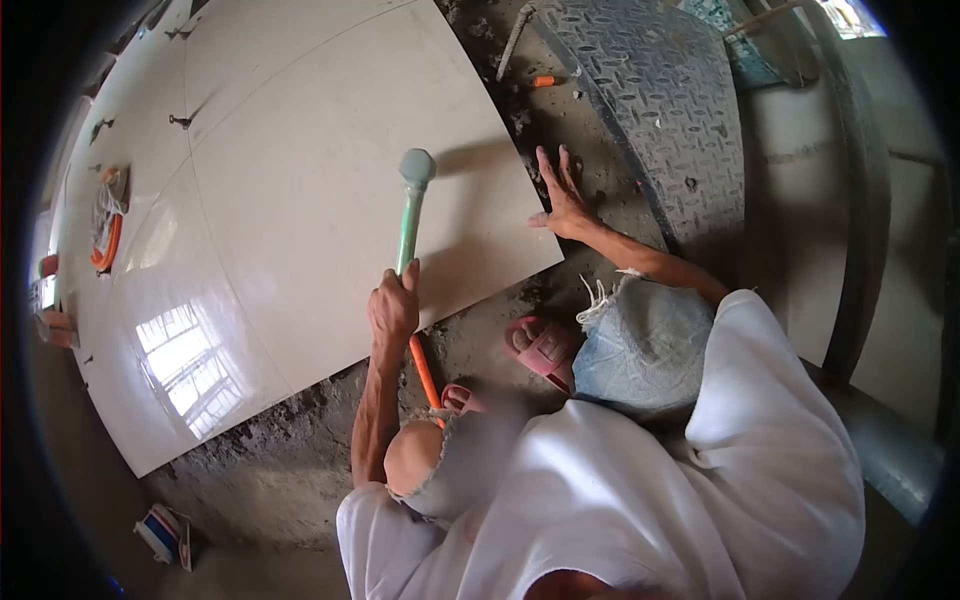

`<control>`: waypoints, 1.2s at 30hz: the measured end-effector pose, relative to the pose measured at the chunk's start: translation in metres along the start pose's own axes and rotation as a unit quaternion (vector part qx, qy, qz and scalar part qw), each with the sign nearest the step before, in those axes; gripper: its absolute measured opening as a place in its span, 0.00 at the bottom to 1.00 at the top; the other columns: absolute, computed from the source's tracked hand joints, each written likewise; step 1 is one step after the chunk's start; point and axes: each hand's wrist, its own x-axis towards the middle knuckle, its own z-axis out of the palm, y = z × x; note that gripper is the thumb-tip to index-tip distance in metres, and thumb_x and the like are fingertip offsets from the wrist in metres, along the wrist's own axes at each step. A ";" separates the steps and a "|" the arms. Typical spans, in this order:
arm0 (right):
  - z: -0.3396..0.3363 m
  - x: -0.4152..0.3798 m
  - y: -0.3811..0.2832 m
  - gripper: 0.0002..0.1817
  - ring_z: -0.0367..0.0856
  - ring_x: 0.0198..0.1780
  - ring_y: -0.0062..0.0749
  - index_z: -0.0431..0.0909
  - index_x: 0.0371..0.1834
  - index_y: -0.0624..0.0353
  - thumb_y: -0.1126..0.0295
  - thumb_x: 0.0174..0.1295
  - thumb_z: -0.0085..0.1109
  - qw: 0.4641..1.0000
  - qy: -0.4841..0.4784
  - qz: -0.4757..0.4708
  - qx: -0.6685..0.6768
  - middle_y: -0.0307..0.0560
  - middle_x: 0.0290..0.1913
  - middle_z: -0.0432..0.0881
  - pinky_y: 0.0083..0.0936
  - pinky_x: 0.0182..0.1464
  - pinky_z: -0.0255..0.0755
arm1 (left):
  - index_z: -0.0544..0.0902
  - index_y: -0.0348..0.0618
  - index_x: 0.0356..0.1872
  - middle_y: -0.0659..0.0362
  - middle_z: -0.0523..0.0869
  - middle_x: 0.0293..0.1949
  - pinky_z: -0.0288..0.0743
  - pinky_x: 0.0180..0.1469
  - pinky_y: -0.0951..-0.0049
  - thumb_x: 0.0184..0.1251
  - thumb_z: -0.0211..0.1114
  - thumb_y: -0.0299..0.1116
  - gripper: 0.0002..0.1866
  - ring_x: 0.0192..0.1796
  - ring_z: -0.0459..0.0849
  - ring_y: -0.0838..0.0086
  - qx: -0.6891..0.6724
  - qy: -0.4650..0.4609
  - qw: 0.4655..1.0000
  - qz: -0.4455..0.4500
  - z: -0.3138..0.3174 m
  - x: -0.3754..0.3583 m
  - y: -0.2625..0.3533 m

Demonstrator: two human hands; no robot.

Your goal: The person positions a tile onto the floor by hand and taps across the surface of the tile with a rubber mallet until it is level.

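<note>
Head view, looking down at a person squatting on rough grey mortar (300,470) beside a freshly laid floor tile (330,200), large, pale and glossy. The left hand (393,305) has its fingers closed tight around the handle of a rubber mallet (413,205); the green shaft runs up over the tile and the pale head hangs over the tile's middle, its shadow just beside it. Whether the head touches the surface cannot be told. The right hand (563,200) lies flat with fingers spread, holding nothing, on the tile's right edge where it meets the mortar. Pink sandals (540,345) rest on the mortar near the tile's lower corner.

To seat the tile well, it seems best to tap lightly and flat, working from the middle outward, while the spread hand feels for rocking or a raised edge against neighbouring tiles.
</note>
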 end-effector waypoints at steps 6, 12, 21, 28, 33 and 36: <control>0.004 0.000 0.005 0.71 0.32 0.79 0.65 0.33 0.81 0.38 0.70 0.39 0.82 0.994 0.020 -0.061 0.088 0.67 0.79 0.26 0.51 0.77 0.46 | 0.74 0.38 0.35 0.38 0.81 0.21 0.74 0.31 0.46 0.76 0.50 0.53 0.24 0.27 0.82 0.40 -0.018 0.001 1.000 0.023 0.010 -0.061 -0.012; 0.001 0.000 0.001 0.70 0.29 0.80 0.62 0.34 0.81 0.43 0.73 0.39 0.80 0.994 -0.006 -0.072 0.084 0.65 0.80 0.31 0.46 0.77 0.45 | 0.75 0.39 0.38 0.41 0.83 0.25 0.75 0.33 0.47 0.73 0.53 0.51 0.21 0.30 0.83 0.42 -0.044 -0.049 0.998 0.002 -0.014 -0.091 -0.010; -0.023 -0.001 -0.053 0.68 0.29 0.81 0.54 0.39 0.81 0.30 0.72 0.40 0.80 0.962 -0.093 -0.044 -0.253 0.48 0.82 0.28 0.78 0.66 0.46 | 0.75 0.39 0.31 0.43 0.82 0.22 0.75 0.35 0.48 0.72 0.50 0.63 0.32 0.32 0.83 0.43 -0.061 0.036 0.997 -0.038 0.040 -0.118 -0.048; -0.020 0.015 -0.061 0.68 0.30 0.82 0.53 0.41 0.80 0.26 0.71 0.37 0.81 0.921 -0.139 -0.142 -0.334 0.39 0.83 0.31 0.84 0.64 0.43 | 0.74 0.39 0.32 0.42 0.80 0.23 0.73 0.36 0.48 0.73 0.49 0.60 0.29 0.33 0.82 0.42 -0.216 0.149 0.965 -0.018 -0.028 -0.136 -0.045; -0.024 0.022 -0.067 0.71 0.29 0.82 0.51 0.41 0.79 0.21 0.69 0.33 0.83 0.916 -0.156 -0.106 -0.354 0.37 0.83 0.32 0.83 0.65 0.42 | 0.80 0.39 0.35 0.44 0.84 0.28 0.76 0.38 0.50 0.72 0.45 0.65 0.34 0.36 0.85 0.46 -0.091 -0.005 0.970 -0.223 0.012 -0.121 -0.080; -0.024 0.023 -0.067 0.72 0.29 0.82 0.49 0.41 0.79 0.19 0.68 0.32 0.83 0.907 -0.163 -0.102 -0.374 0.36 0.83 0.33 0.82 0.66 0.42 | 0.82 0.38 0.36 0.43 0.86 0.29 0.77 0.38 0.49 0.71 0.43 0.68 0.38 0.35 0.85 0.46 -0.122 -0.009 0.973 -0.196 -0.012 -0.126 -0.064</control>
